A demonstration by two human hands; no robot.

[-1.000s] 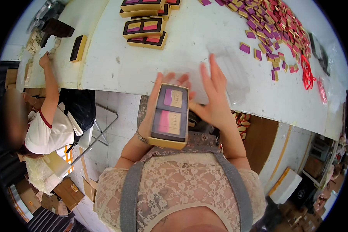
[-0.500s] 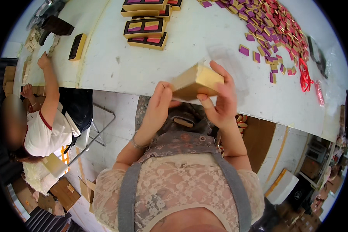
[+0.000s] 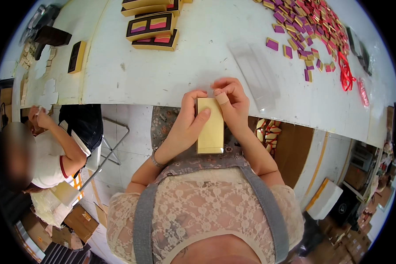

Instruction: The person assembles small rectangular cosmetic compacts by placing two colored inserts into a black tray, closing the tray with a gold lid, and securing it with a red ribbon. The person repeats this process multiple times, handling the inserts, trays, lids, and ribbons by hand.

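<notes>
Gold rectangular cardboard box (image 3: 210,125), plain side up, is held in the air just off the near edge of the white table (image 3: 163,79), above the person's lap. Its long axis runs away from the body toward the table, the far short end under the fingertips and the near short end free above the apron. The left hand (image 3: 185,127) comes in from the left long side, thumb lying across the gold face and fingers (image 3: 191,99) curled over the far left corner. The right hand (image 3: 233,103) sits at the far right corner, fingers bent close and pinching the top edge, one of them wrapped in a pale plaster. Both hands are narrowly closed on the box; neither is nearer than the other, though the left covers more of its length.

Just beyond the right hand a clear plastic sleeve (image 3: 255,75) lies flat on the table. Open black-and-gold trays with pink and orange inserts (image 3: 152,31) are stacked toward the far edge, and small purple-and-gold packets (image 3: 303,31) are scattered toward the far right corner.
</notes>
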